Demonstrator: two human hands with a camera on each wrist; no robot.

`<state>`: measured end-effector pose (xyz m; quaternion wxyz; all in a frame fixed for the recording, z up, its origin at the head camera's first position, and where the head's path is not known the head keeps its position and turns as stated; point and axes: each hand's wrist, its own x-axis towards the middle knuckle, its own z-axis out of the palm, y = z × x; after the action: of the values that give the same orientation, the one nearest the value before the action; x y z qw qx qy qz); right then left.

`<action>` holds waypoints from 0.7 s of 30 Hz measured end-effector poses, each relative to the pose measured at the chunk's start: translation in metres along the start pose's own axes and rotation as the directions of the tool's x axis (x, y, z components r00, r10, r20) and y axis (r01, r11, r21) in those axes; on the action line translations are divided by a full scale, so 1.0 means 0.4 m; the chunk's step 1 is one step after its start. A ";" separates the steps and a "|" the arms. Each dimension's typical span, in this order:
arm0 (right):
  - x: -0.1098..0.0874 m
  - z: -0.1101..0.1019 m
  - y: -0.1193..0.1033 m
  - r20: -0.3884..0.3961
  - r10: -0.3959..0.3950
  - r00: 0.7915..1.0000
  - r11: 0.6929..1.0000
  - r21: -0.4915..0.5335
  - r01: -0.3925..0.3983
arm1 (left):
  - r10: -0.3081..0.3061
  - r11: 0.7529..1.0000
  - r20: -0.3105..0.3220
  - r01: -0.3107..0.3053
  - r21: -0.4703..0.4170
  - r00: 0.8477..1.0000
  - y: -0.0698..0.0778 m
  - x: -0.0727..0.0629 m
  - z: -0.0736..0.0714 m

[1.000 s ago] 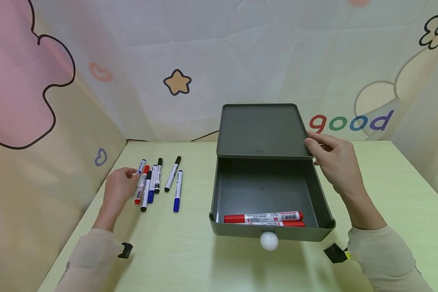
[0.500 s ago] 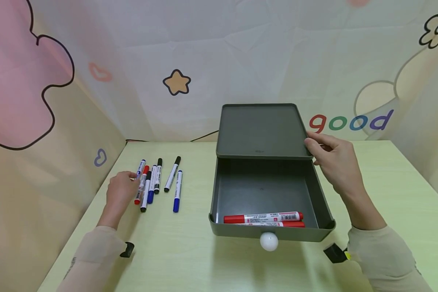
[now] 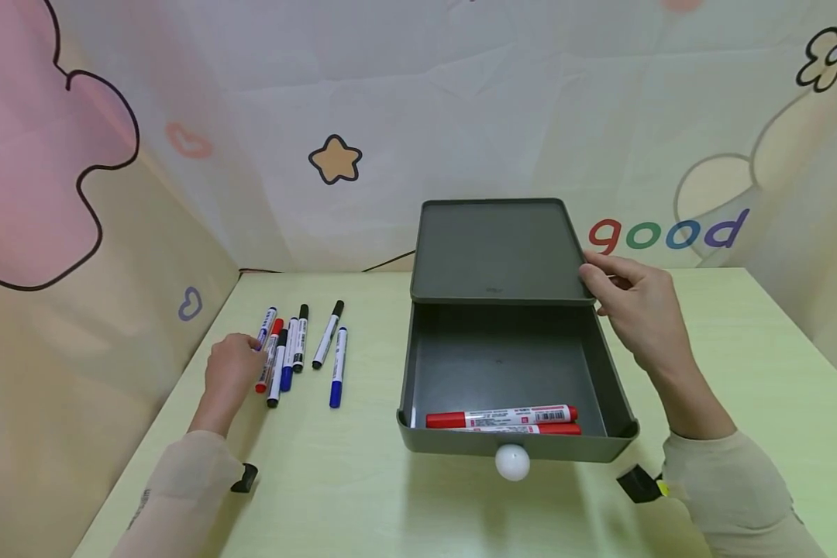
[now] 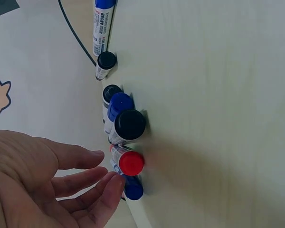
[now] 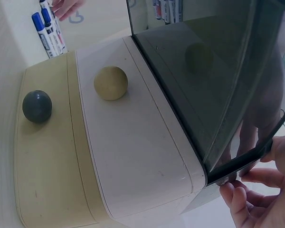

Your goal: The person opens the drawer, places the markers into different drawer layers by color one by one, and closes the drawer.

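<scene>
In the head view my left hand (image 3: 230,376) is at the left cluster of whiteboard markers, its fingertips beside a red marker (image 3: 276,335) and a blue marker (image 3: 268,319). The left wrist view shows thumb and fingers spread apart, near the red marker's end (image 4: 131,163) and the blue marker's end (image 4: 133,189), with no marker gripped. My right hand (image 3: 635,310) pinches the right edge of the drawer unit's grey top (image 3: 495,248). Below this top, the grey drawer (image 3: 460,442) stands pulled out, with two red markers (image 3: 516,417) lying along its front.
Several black and blue markers (image 3: 324,341) lie right of the left hand on the pale table (image 3: 307,480). A white knob (image 3: 512,462) juts from the drawer front. The right wrist view shows a closed white drawer (image 5: 137,142) and a closed cream drawer (image 5: 52,166).
My left hand has shifted slightly nearer and to the right, closer to the outer red marker. My right hand, the open drawer and the markers have stayed in place.
</scene>
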<state>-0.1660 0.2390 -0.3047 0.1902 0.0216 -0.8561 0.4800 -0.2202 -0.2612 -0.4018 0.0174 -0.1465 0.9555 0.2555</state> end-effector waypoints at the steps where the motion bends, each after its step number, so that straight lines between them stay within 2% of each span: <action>1: 0.000 0.001 0.000 0.000 0.000 1.000 1.000 0.002 0.000 | -0.001 1.000 0.002 0.001 -0.001 1.000 -0.003 0.001 0.002; 7: 0.002 0.003 -0.001 -0.003 0.003 1.000 1.000 0.007 -0.003 | -0.011 1.000 0.007 0.011 0.007 1.000 -0.005 0.006 0.012; 13: 0.001 0.001 -0.002 -0.001 0.011 1.000 1.000 -0.002 -0.011 | -0.024 0.998 0.016 0.023 0.053 1.000 -0.002 0.008 0.019; 21: 0.001 0.001 0.000 -0.003 0.001 1.000 1.000 -0.007 -0.001 | -0.007 0.995 0.026 0.004 0.104 1.000 0.002 0.015 0.030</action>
<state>-0.1667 0.2386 -0.3049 0.1914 0.0198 -0.8574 0.4774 -0.2268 -0.2563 -0.4123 0.0386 -0.1448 0.9667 0.2073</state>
